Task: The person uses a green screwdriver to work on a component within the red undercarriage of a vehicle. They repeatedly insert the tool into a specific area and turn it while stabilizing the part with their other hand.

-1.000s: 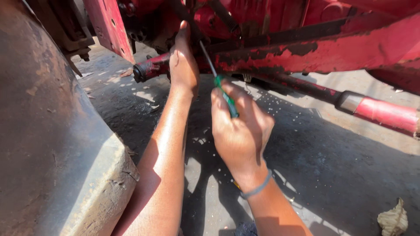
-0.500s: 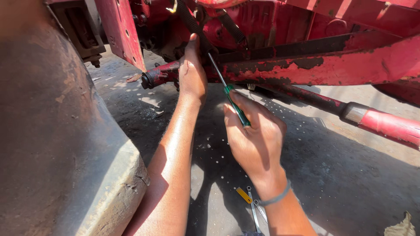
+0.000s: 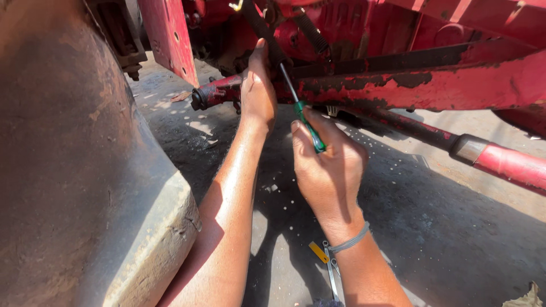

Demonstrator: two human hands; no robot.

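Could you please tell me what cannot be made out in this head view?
- Tip of the green-handled screwdriver: hidden among the red machine's dark parts.
- Left hand's fingertips: hidden behind the black hose.
- Metal tool on the ground: partly covered by the right hand's forearm, cut off by the bottom edge.

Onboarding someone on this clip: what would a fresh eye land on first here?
First the right hand at centre, gripping a green-handled screwdriver whose shaft runs up into the red, paint-chipped machine frame across the top. Beside it the left hand reaches up against the same spot, near a red rod end. A big rusty curved surface fills the left side, and small tools lie on the ground below the wrist.
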